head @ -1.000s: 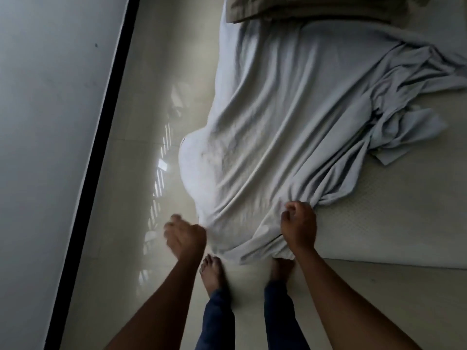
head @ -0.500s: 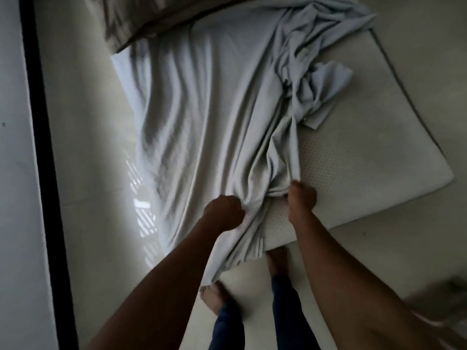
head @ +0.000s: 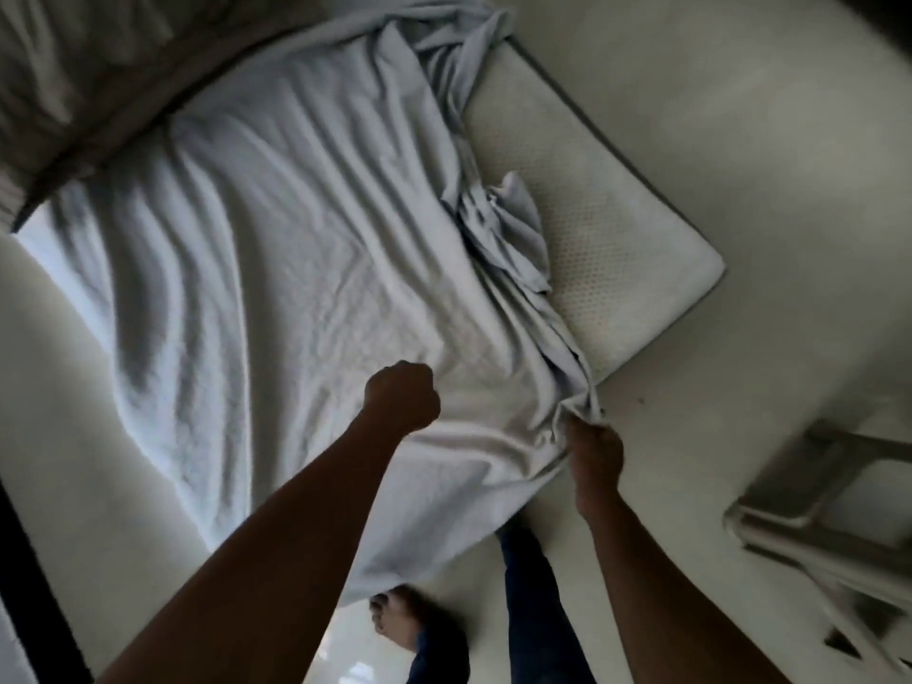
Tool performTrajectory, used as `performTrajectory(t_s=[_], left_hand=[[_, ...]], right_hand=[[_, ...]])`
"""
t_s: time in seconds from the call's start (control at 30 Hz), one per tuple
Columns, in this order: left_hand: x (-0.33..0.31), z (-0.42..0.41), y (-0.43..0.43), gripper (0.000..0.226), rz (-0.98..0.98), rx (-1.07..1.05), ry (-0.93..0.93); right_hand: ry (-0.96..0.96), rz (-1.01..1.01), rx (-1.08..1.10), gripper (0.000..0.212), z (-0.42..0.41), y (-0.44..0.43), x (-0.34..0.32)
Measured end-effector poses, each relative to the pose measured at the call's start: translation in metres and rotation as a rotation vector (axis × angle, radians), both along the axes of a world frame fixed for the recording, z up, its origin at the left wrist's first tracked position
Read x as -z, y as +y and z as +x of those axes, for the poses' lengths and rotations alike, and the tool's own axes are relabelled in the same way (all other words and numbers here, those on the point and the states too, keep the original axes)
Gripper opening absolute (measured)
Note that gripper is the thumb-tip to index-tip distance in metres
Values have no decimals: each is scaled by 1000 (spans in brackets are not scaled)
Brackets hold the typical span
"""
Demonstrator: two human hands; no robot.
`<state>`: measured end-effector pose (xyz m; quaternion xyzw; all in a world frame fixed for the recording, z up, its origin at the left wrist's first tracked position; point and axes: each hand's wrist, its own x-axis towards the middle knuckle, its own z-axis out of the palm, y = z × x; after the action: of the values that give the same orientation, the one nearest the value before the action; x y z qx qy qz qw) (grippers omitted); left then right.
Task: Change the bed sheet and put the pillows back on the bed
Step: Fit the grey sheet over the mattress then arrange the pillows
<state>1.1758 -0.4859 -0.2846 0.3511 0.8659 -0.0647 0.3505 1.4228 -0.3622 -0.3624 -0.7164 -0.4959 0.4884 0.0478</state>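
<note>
Sheet (head: 296,249) lies half across the mattress (head: 607,229), bunched along its right side, with the right strip bare.
The left hand (head: 402,394) is fisted into the cloth and the right hand (head: 592,451) grips the gathered edge at the near corner. Risk: the hem hangs over a bare foot (head: 395,614) (tread on it and the pull stalls). The pillow (head: 74,76) weighs on the head end, so a hard tug may drag it. A stool (head: 814,496) crowds the right side.

The sheet (head: 296,229) was soft, matt, pale blue-grey cloth, heavily creased. The bare mattress (head: 592,229) had an off-white fabric cover, dimpled all over, with a darker edge trim. The pillow (head: 74,66) was matt beige cloth. The floor (head: 740,116) looked smooth, hard and pale.
</note>
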Motion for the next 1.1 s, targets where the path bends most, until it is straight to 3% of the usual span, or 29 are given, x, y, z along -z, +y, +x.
performTrajectory(t_s=[0.1, 0.17, 0.27, 0.37, 0.53, 0.63, 0.7, 0.8, 0.97, 1.03, 1.1], left_hand=[[6, 2, 32, 43, 207, -118, -69], [10, 0, 51, 59, 226, -130, -174], [23, -7, 74, 73, 33, -104, -298], [33, -11, 92, 82, -146, -74, -331], [49, -4, 110, 79, -193, -154, -341], [65, -2, 110, 76, -211, -165, -317], [73, -3, 106, 75, -217, -167, -297], [77, -1, 108, 76, -248, -163, -281], [74, 1, 113, 79, -303, -130, -230], [70, -3, 113, 79, -363, -78, -216], [55, -10, 130, 74, -351, 5, -171]], right_hand=[[-81, 95, -100, 25, 21, -18, -10], [-98, 115, -134, 18, 31, -18, -26], [-117, 342, -148, 36, 7, 22, -36], [-11, 554, -355, 52, -53, 82, -35], [36, 346, -684, 66, -166, 144, -16], [41, 318, -788, 34, -184, 160, -7], [41, 301, -726, 23, -161, 169, -3], [-58, 366, -435, 20, -88, 195, 2], [-214, 300, 230, 43, 17, 230, -8], [-220, 320, 304, 44, 17, 226, -18], [-144, 542, 163, 43, 4, 225, -30]])
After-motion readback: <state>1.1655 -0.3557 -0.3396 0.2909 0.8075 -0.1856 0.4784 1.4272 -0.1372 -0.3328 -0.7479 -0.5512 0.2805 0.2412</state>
